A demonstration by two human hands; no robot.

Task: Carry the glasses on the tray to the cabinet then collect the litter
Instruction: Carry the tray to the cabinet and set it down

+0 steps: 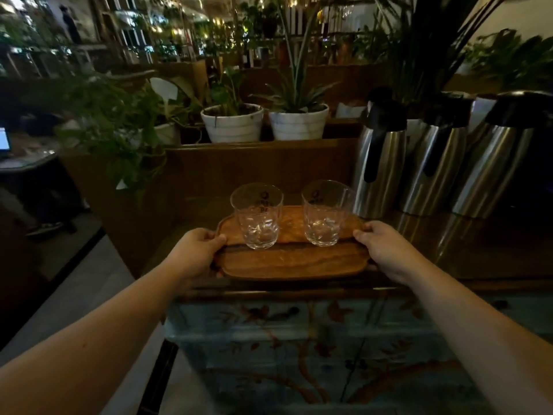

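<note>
Both hands (197, 250) gripping wooden tray (291, 262), two clear glasses (257, 217).

Both bare forearms reached forward and slightly inward from the lower corners of the view, roughly mirroring each other. The left hand (200, 246) was turned back-up with the wrist nearly straight, its thumb lying on top of the left end of the wooden tray (291, 260) and its fingers curled underneath, out of sight. The right hand (380, 246) closed on the right end in the same manner, thumb over the rim, knuckles raised, fingers hidden below. The two hands sat at about equal height and well apart, one at each short end, with elbows outside the view.
</note>
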